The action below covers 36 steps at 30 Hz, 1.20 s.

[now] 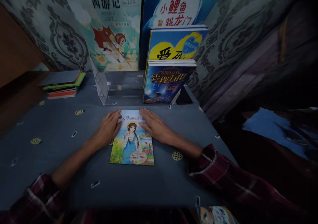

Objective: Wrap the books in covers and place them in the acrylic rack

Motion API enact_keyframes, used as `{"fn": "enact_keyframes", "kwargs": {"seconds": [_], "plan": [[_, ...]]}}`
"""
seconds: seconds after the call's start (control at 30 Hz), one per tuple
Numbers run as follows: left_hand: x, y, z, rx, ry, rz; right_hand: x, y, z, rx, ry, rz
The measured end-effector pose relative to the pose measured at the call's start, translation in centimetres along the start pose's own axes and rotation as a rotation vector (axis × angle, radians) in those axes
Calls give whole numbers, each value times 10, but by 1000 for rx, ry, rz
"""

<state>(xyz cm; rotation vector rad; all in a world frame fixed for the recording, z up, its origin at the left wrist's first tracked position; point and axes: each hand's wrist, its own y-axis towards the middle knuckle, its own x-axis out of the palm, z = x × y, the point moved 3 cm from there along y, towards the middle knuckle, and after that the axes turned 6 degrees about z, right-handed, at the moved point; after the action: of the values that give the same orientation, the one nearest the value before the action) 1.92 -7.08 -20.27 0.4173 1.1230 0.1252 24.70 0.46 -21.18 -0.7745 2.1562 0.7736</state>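
A thin paperback book (131, 144) lies flat on the table, its cover showing a figure in blue overalls with a paint palette. My left hand (108, 126) rests along the book's upper left edge, fingers stretched out and thumb at the cover's side. Across from it, my right hand (157, 126) lies over the upper right corner, with fingers extended and thumb on the cover. Part of the title is hidden under the right fingers. Both hands touch the book from opposite sides.
Behind the book stands a clear acrylic rack (101, 84) holding several upright books, with a dark blue book (166, 84) in front. A small stack of books (63, 81) sits at the back left. Another book (216, 214) shows below the front edge of the patterned blue-grey table (62, 124).
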Motion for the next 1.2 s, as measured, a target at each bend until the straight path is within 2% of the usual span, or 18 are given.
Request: {"fn": "enact_keyframes", "kwargs": {"seconds": [0.1,0.17,0.3,0.37,0.43,0.6,0.77,0.9,1.03,1.2], "plan": [[-3,-2,1,16,23,-28,-5,-10,8,16,33,43],[-7,-7,8,72,34,-94,-4,-12,9,20,38,62],[-11,-28,44,326,2,-338,-4,-12,8,-2,64,84],[-10,-38,62,420,10,-396,-5,-11,8,-17,72,86],[-6,-43,73,452,35,-401,-5,-8,10,-28,73,76],[1,-46,78,448,68,-370,-5,-2,15,-57,86,43],[-5,-41,77,414,14,-376,-5,-4,17,-62,131,59],[-10,-18,68,294,-72,-373,-9,-5,21,-15,233,125],[0,12,54,228,-111,-345,-15,-3,25,36,356,187],[18,22,57,276,-90,-343,-17,-1,26,47,429,222]]}}
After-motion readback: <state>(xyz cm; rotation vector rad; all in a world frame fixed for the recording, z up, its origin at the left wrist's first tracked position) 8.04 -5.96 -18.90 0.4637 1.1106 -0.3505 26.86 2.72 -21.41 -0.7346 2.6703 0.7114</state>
